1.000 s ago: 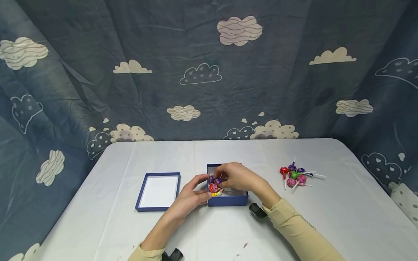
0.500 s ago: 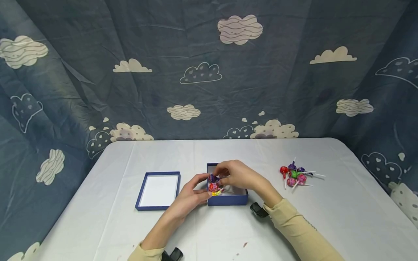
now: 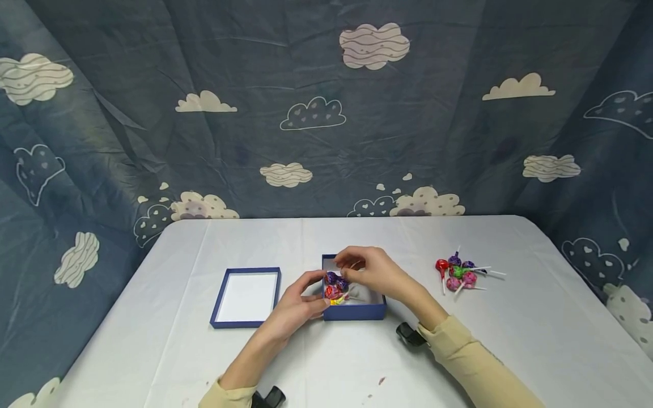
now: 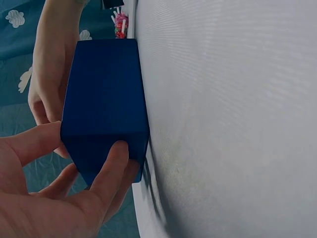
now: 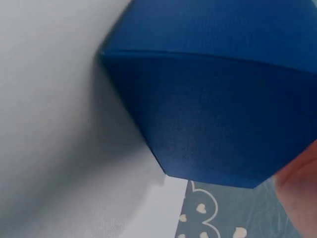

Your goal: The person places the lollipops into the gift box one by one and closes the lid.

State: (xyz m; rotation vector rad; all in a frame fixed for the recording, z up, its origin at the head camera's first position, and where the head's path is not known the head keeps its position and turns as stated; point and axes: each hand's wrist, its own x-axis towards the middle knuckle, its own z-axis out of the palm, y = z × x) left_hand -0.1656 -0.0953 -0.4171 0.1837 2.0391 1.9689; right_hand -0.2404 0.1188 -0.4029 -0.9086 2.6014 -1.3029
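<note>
A blue box (image 3: 354, 312), its white inside showing, stands on the table. Wrapped lollipops (image 3: 335, 292) in purple, red and yellow lie against its left side. My left hand (image 3: 296, 306) rests at that side, with its fingertips (image 4: 119, 151) on the outer wall and the thumb by the near corner. Over the box is my right hand (image 3: 374, 275), its thumb beside a purple lollipop and a gap between thumb and fingers. In the right wrist view the blue wall (image 5: 213, 119) hides most of this hand.
Left of the box lies its lid (image 3: 245, 297), inside up, white with a blue rim. Several loose lollipops (image 3: 459, 272) form a pile on the right side of the white table (image 3: 510, 340). A cloud-patterned cloth (image 3: 316, 164) hangs behind.
My right hand has drawn slightly up and away from the lollipops in the box, baring more of the purple ones. My left hand keeps its place at the box's left side.
</note>
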